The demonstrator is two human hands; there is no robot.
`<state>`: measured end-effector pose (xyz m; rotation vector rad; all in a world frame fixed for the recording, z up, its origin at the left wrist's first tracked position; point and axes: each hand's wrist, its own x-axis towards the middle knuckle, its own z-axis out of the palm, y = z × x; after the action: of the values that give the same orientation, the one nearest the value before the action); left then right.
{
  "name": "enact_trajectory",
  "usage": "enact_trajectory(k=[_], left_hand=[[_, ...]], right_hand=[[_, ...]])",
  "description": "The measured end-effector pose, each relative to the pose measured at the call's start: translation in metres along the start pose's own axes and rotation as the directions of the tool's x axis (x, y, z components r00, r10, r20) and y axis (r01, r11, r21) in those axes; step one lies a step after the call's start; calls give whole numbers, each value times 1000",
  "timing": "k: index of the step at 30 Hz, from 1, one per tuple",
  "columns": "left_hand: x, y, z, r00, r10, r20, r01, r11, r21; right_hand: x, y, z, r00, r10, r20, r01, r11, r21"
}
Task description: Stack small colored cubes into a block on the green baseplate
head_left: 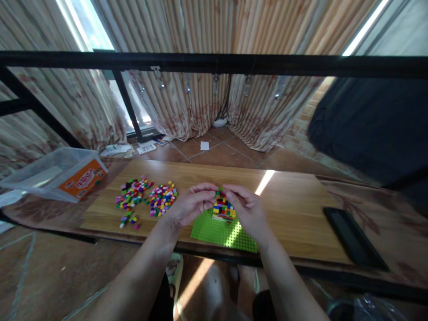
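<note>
Bare forearms [143,261] stretch across a wood-grain counter [294,200] as the left hand [191,204] and right hand [249,209] meet, each grip pinched nearly closed on small green-and-red plastic bricks [219,194] at the far edge of a multicoloured plastic brick structure [223,210], which sits on a bright-green studded baseplate [207,229].

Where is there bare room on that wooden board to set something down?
The widest bare patch of the wooden board lies between the right hand and the dark flat object. A narrower strip runs along the far edge. It is crowded at left with loose bricks, and around the green baseplate, brick stack and left hand.
</note>
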<state>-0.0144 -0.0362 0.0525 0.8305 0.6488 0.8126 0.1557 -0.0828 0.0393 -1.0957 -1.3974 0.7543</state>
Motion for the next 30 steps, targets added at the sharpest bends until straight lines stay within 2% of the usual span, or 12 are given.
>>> enact_trajectory(k=[4,12,21,23,26,30], left_hand=[[4,-9,10,999,-6,54,10,997,-77],[10,-14,12,999,-4,42,8,994,-109],[9,-14,14,999,-1,39,6,993,-120],[9,-14,14,999,-4,38,9,992,-127],[9,-11,13,1000,-4,17,7,991,-136],[8,-5,8,1000,5,-21,-8,988,-153]], right_hand=[[0,-2,4,999,4,-39,-4,1000,9],[1,1,-1,999,24,-28,-24,1000,6],[3,2,3,994,71,-81,-59,988,144],[4,4,2,987,106,-117,-83,979,187],[7,9,-5,956,177,-233,-120,963,240],[12,17,-19,925,198,-324,-145,973,180]])
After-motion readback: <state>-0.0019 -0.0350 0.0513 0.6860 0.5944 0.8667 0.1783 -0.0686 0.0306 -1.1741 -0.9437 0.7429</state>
